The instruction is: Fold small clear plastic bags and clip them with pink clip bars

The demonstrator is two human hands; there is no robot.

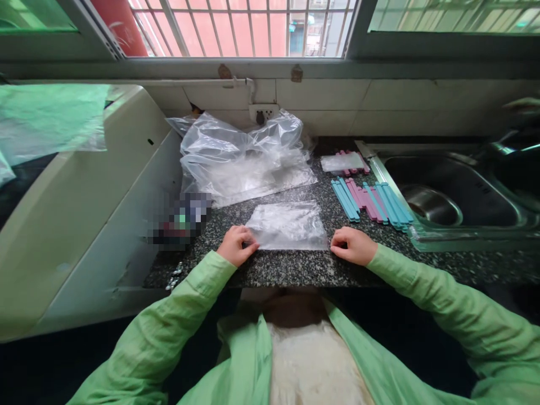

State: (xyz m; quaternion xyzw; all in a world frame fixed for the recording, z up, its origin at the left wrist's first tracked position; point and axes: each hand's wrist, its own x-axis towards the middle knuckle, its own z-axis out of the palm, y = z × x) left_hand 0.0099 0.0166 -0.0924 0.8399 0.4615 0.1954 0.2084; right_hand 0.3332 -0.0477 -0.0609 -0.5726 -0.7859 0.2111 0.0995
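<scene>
**Small clear bag held flat at the counter's front edge**

A small clear plastic bag is seen lying flat on the speckled dark countertop, close to its front edge. Its lower left corner is pinched by the left hand, whose fingers are curled closed on the plastic. The lower right corner is met by the right hand, which is loosely fisted; whether the plastic is actually gripped there or only touched cannot be told. Both arms are covered by light green sleeves.

Just behind the small bag, a heap of larger crumpled clear bags is spread towards the tiled wall. To the right of it, near the sink, a row of blue and pink sealing clips is laid out side by side, and further back a second small bag is set on top of a few more pink clips. A steel sink is let into the counter at the right, with its rim touched by the outermost blue clips. A white wall socket is fixed above the heap, below the barred window. At the left a pale appliance is stood against the counter
</scene>
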